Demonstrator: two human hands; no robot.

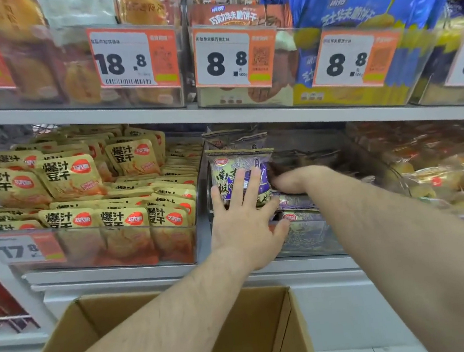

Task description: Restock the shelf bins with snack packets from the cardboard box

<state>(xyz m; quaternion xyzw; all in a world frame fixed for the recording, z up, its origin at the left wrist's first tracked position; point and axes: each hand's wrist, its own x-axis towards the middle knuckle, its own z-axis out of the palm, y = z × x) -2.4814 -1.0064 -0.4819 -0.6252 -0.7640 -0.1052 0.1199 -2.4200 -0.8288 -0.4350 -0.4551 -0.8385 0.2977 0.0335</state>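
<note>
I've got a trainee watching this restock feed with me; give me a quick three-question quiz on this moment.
1. True or false: the left hand lies with straight fingers against an upright purple packet.
2. Where is the right hand? A) in the cardboard box B) reaching deep into the purple-packet bin C) on a price tag
3. Fill in: the bin left of the purple packets holds ___ packets.

Key: 1 true; 2 B; 3 gold.
</note>
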